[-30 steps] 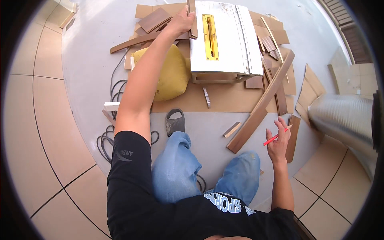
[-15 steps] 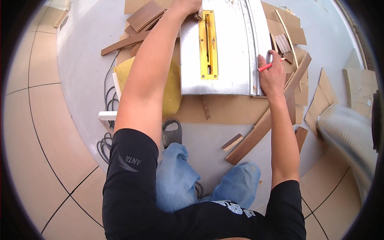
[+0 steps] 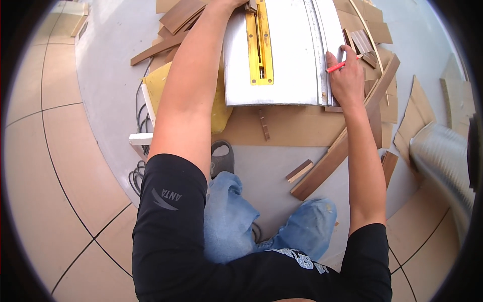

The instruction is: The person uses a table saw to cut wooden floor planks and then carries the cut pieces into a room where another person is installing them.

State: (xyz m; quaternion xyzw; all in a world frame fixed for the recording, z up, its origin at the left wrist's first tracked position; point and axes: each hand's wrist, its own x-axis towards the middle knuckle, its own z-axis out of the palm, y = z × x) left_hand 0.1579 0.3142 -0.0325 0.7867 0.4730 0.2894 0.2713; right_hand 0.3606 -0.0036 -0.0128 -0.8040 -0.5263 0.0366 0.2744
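A table saw with a bright metal top (image 3: 294,60) and a yellow blade insert (image 3: 266,77) stands in front of me. My left hand (image 3: 232,3) reaches its far left side, mostly cut off by the picture's upper edge, so its fingers are hidden. Right beside it, a small brown wood piece (image 3: 251,6) lies at the insert's far end. Along the saw's right edge, by the grooved rail (image 3: 323,75), rests my right hand (image 3: 349,80). It is closed on a red pencil (image 3: 336,67), thumb and forefinger toward the metal.
Brown plank offcuts lie left (image 3: 183,15) and right (image 3: 322,173) of the saw, over flattened cardboard (image 3: 292,126). A yellow sheet (image 3: 219,116), black cable (image 3: 136,176) and white bar (image 3: 141,139) are on the left. A silvery roll (image 3: 440,156) lies at right.
The view has shifted, so the saw sits higher in the picture and my left hand is cut off more. My right hand keeps the pencil at the saw's right edge.
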